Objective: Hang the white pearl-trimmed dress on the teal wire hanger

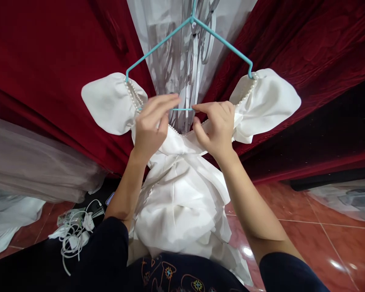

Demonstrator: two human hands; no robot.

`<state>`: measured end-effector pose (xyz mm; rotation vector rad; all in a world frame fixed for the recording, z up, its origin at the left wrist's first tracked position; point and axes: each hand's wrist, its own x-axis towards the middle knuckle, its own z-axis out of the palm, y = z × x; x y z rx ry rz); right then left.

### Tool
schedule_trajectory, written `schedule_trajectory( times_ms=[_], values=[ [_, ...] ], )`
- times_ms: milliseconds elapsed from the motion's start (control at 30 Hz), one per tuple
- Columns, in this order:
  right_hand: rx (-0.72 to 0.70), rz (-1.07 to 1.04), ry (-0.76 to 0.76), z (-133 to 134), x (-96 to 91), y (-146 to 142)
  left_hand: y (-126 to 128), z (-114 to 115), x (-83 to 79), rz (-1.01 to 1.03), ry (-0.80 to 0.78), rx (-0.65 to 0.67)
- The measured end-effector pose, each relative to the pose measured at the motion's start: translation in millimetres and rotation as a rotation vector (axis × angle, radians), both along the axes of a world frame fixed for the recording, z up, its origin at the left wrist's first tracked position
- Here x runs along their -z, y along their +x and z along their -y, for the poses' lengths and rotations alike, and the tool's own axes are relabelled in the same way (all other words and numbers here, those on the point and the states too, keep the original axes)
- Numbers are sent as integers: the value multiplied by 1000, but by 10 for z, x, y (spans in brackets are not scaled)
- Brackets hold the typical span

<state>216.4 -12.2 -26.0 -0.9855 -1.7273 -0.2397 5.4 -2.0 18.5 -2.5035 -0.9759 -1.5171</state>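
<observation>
A white dress [182, 198] with puffed sleeves and a pearl-trimmed neckline hangs on a teal wire hanger [170, 38] in front of me. My left hand [152, 125] is closed on the left side of the neckline, fingertips at the hanger's lower bar. My right hand [215, 125] pinches the neckline fabric just right of centre, thumb and fingers pressed together near the same bar. The skirt falls down between my forearms onto my lap.
Dark red curtains [48, 61] hang on both sides of a sheer white curtain [158, 24]. A grey-pink fabric [33, 162] lies at left. White chargers and cables [76, 235] sit on the red tiled floor [316, 235].
</observation>
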Motion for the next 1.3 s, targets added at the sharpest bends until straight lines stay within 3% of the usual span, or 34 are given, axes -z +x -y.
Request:
schedule_trajectory(
  times_ms=[100, 167, 367, 467, 633, 767, 933, 1000, 1100, 1200, 1300],
  values=[
    [56, 4, 7, 9, -13, -74, -167, -66, -35, 199, 273, -199],
    [81, 14, -7, -18, 9, -89, -273, -141, -36, 205, 323, -271],
    [72, 6, 51, -140, 88, -54, -437, -404, 25, 202, 87, -388],
    [79, 27, 63, -137, 95, -40, -491, -538, -11, 231, 2, -375],
    [138, 54, 87, -90, 67, 1, -615, -609, -177, 327, 23, -325],
    [133, 61, 92, -84, 32, 52, -791, -628, -283, 485, 86, -408],
    [71, 49, 54, -112, 45, 72, -1034, -720, -172, 707, -81, -550],
    [70, 48, 54, -133, 65, 81, -1088, -688, -68, 729, -236, -590],
    [83, 52, 58, -162, 81, 111, -1131, -535, 78, 580, -449, -517],
    [92, 61, 64, -183, 81, 149, -1163, -336, 140, 422, -504, -423],
    [79, 61, 88, -217, 84, 187, -1184, -171, 82, 287, -514, -482]
  ],
)
